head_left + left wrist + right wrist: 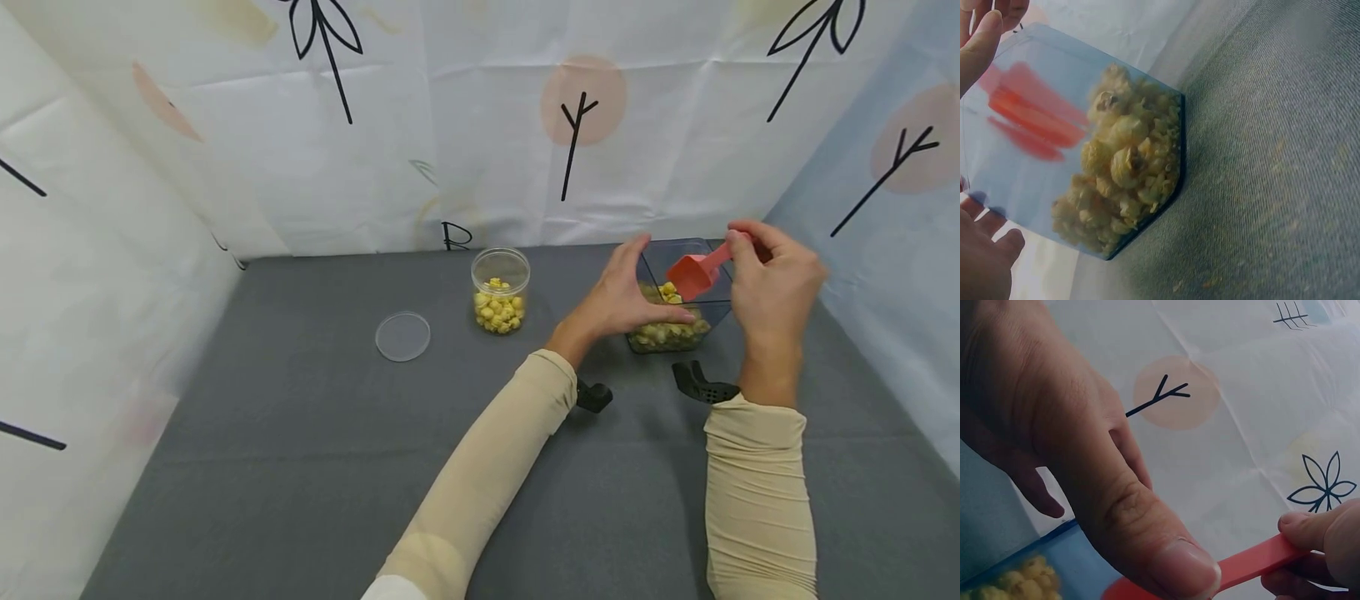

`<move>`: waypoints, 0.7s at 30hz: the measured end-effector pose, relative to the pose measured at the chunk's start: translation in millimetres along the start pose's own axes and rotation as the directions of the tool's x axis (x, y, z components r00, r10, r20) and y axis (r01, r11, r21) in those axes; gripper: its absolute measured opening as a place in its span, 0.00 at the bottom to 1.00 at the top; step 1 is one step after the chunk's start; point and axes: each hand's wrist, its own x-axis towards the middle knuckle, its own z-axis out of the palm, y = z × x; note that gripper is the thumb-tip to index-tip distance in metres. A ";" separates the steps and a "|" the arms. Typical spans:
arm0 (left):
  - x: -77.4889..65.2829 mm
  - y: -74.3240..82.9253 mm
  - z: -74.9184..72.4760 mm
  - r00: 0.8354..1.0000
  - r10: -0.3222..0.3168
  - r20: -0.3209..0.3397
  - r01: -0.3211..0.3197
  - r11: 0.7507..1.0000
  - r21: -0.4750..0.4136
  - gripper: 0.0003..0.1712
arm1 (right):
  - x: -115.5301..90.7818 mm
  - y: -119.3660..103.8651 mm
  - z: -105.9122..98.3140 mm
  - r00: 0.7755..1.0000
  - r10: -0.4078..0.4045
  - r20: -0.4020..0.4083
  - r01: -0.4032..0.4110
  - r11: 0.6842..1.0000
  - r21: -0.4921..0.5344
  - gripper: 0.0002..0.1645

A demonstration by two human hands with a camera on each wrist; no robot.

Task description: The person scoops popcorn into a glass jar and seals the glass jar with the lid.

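My right hand pinches the handle of the red scoop, its bowl tilted just left of my fingers, over the open clear box. My left hand grips the box, thumb along the near side and the other fingers spread at its left. From the left wrist I see the scoop's red through the wall, above the heaped popcorn.

The back edge of the bench and the printed cloth lie close beyond the box; the right-hand cloth is near too. There is more room to my left, where the jar of popcorn stands well apart, a clear disc lying flat beside it. My left forearm reaches diagonally to the right; my right forearm points nearly straight forward, wrist raised and hand angled inward.
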 end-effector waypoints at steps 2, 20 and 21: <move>0.0 0.9 1.1 1.000 -0.010 -0.011 0.010 1.000 -0.008 0.72 | -0.1 0.4 0.2 1.000 -0.009 0.017 0.009 1.000 -0.020 0.24; 4.9 -1.6 6.3 0.999 -0.002 -0.047 0.001 1.000 -0.021 0.68 | 3.0 7.9 -0.3 0.986 -0.026 0.166 0.046 0.992 -0.117 0.24; 5.2 -2.0 6.9 0.999 0.001 -0.048 -0.002 1.000 -0.029 0.67 | 3.4 8.4 -0.8 0.981 -0.029 0.190 0.055 0.989 -0.134 0.24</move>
